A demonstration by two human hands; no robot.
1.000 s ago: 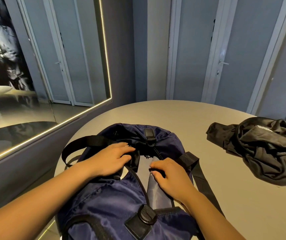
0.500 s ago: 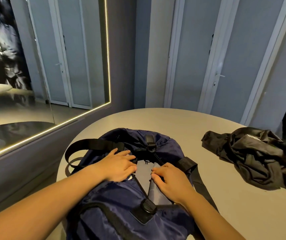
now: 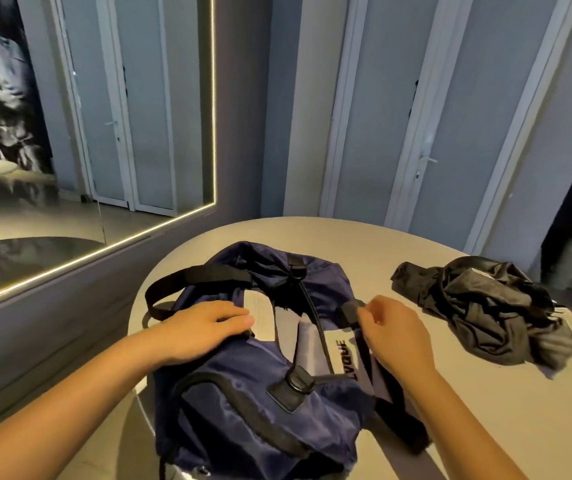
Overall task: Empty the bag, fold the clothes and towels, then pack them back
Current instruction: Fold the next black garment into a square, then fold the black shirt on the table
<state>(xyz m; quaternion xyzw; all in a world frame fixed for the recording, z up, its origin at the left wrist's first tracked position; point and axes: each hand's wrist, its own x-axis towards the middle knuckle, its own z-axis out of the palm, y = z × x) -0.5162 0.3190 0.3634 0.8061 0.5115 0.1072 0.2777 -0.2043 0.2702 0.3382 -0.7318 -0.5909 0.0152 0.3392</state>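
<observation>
Pale grey doors (image 3: 450,116) with white frames line the far wall, and a big mirror (image 3: 87,133) edged with a lit strip hangs on the left wall. In the head view, a round, light-coloured table (image 3: 346,237) fills the lower half, and a navy bag (image 3: 243,393) lies on it near the left edge, its mouth facing away and gaping open. White cloth (image 3: 312,337) with dark lettering shows inside the opening, and a thin black cord (image 3: 315,320) runs across it from the far rim toward a round black knob (image 3: 300,381) on the near panel. A black handle (image 3: 191,278) loops out from the bag's far left side and rests on the tabletop. The left hand (image 3: 201,327) lies flat on the left lip of the opening, fingers straight and close together, pressing the fabric down without gripping it. The right hand (image 3: 395,334) sits at the right lip, fingers curled, thumb and fingertips pinching the end of a black strap (image 3: 350,311) and holding it up off the bag. Crumpled black clothes (image 3: 478,306) lie in a loose heap on the table to the right, well apart from the bag and from both hands.
</observation>
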